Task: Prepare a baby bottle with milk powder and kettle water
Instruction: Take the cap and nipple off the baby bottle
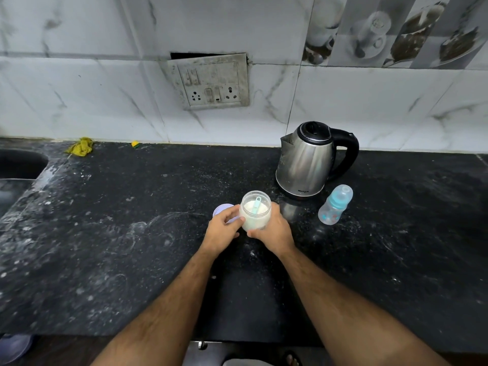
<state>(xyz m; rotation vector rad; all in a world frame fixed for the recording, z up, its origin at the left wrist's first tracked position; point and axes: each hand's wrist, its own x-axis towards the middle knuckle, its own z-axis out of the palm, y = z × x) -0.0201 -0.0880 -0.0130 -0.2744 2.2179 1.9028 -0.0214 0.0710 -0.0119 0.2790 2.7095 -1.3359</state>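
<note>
Head view: right hand (273, 231) grip wraps the open powder jar (255, 211); left hand (223, 231) holds its lid (223, 210).

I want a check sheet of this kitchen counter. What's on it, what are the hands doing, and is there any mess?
Surface: black speckled counter, dusted with white smears.
Job's things: open powder jar with a teal scoop standing in the white powder; purple lid lying left of the jar; steel kettle, lid shut, behind the jar; baby bottle, capped, to the kettle's right.
Clutter: yellow cloth and a small yellow-green sponge by the wall.
Hands: left hand and right hand both grip the jar.
Cables: nothing seen.
Surroundings: sink at the left edge; grimy wall socket panel, nothing plugged in; marble-look tiles.
</note>
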